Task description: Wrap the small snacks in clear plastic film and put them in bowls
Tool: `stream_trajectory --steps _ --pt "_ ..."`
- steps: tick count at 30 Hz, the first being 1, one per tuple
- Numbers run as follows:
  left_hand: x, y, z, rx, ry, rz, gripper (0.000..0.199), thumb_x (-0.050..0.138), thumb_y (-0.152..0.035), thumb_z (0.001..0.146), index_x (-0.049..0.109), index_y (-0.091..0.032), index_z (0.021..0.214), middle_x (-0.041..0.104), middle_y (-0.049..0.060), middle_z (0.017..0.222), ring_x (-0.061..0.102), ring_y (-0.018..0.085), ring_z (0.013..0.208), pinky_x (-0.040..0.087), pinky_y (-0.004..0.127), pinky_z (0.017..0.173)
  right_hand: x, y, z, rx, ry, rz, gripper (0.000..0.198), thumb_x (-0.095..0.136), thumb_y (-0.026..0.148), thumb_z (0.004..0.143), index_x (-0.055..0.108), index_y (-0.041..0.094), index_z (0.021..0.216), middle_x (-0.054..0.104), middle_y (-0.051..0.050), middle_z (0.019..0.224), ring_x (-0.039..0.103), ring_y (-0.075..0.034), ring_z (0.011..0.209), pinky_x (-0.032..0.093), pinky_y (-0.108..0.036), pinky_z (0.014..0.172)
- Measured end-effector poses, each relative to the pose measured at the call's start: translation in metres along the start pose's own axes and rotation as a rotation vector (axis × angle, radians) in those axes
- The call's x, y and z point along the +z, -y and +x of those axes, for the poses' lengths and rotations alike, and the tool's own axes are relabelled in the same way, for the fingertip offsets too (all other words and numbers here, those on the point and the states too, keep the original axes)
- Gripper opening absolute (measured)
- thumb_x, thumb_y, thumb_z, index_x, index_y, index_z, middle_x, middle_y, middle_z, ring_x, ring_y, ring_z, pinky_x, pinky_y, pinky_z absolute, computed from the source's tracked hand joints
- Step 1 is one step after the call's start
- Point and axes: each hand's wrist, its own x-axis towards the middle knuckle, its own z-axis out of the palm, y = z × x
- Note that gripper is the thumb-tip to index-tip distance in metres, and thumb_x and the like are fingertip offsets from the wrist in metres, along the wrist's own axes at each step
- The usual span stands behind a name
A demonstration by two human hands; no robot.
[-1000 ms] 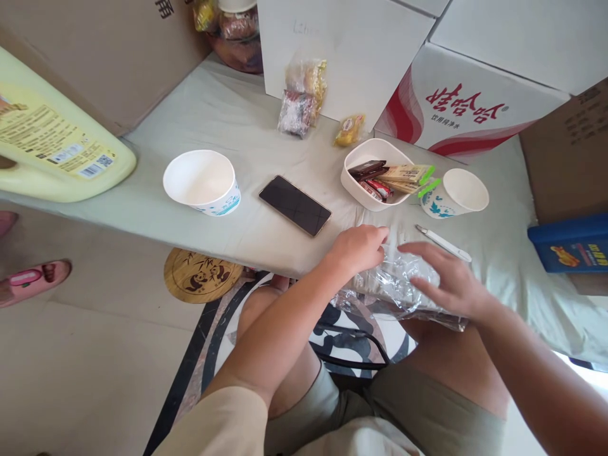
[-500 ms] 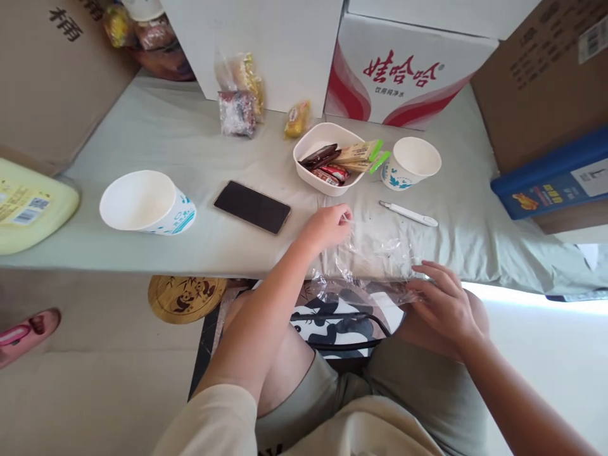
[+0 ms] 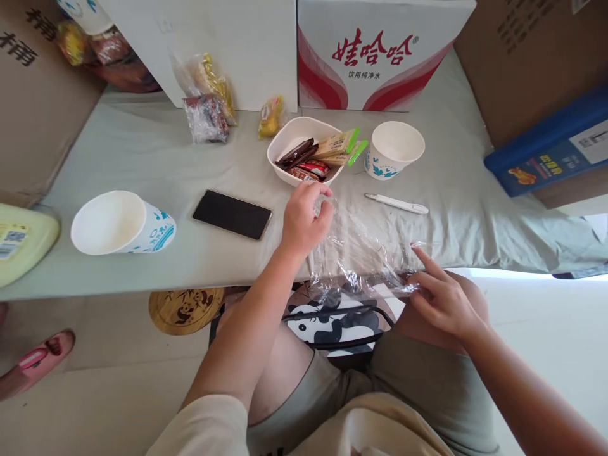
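item: clear plastic bag (image 3: 361, 253), crumpled, lying over the near edge of the cloth-covered table (image 3: 142, 164), partly hanging toward the lap.
left hand (image 3: 304, 218): fingers pressed together, pinching the bag's far corner and lifting it slightly.
right hand (image 3: 439, 297): fingers loosely spread, fingertips touching the bag's near right edge.
beyond the left hand: white dish of wrapped snacks (image 3: 304, 155), just beside the knuckles. left of it: black phone (image 3: 232, 215), then a large paper bowl (image 3: 121, 221). beyond the right hand: white pen (image 3: 396, 203), small paper cup (image 3: 394, 149).
handling note: the film looks thin and slippery; it is probably best to keep both grips firm and pull evenly apart, clear of the dish.
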Motion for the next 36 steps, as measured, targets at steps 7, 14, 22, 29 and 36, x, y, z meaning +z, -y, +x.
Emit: stream_trajectory --steps 7,14,22,29,36 --pt "-0.013 -0.013 -0.033 0.197 0.616 0.082 0.018 0.069 -0.026 0.077 0.067 -0.021 0.093 0.069 0.009 0.122 0.060 0.027 0.119 0.047 0.044 0.105 -0.001 -0.006 0.048 0.046 -0.109 0.089 0.009 0.054 0.023 0.082 0.056 0.021 0.073 0.054 -0.020 0.147 0.073 -0.026 0.087 0.047 -0.032 0.056" --pt "-0.021 -0.004 -0.026 -0.078 0.496 0.014 0.007 0.054 -0.019 0.082 0.060 -0.020 0.077 0.072 0.001 0.088 0.066 0.017 0.084 0.051 0.031 0.080 -0.007 -0.023 0.059 0.224 -0.013 0.187 0.018 0.064 0.039 0.080 0.065 0.023 0.088 0.070 -0.002 0.071 0.058 -0.016 0.056 0.047 -0.031 0.059" --pt "-0.023 0.005 -0.028 0.038 0.657 0.202 0.013 0.059 -0.014 0.077 0.068 -0.020 0.084 0.072 0.007 0.111 0.064 0.025 0.112 0.049 0.042 0.102 -0.013 -0.037 0.032 0.509 -0.260 0.668 0.027 0.077 0.047 0.071 0.064 0.024 0.074 0.069 -0.001 0.074 0.062 -0.017 0.070 0.047 -0.031 0.066" --pt "-0.018 -0.003 -0.025 -0.057 0.479 -0.210 0.018 0.058 -0.031 0.089 0.071 -0.019 0.084 0.076 0.005 0.098 0.070 0.019 0.098 0.053 0.033 0.092 0.003 -0.040 0.044 0.519 -0.544 1.149 0.030 0.080 0.040 0.070 0.057 0.026 0.081 0.052 0.008 0.053 0.050 -0.012 0.046 0.042 -0.025 0.046" --pt "0.002 0.003 -0.021 -0.380 0.213 -0.345 0.028 0.053 -0.045 0.094 0.062 -0.020 0.085 0.064 -0.002 0.064 0.053 0.009 0.048 0.041 0.022 0.046 0.011 -0.032 0.044 0.589 -0.558 0.822 0.020 0.066 0.041 0.085 0.055 0.030 0.096 0.058 0.006 0.061 0.046 -0.013 0.040 0.034 -0.028 0.037"
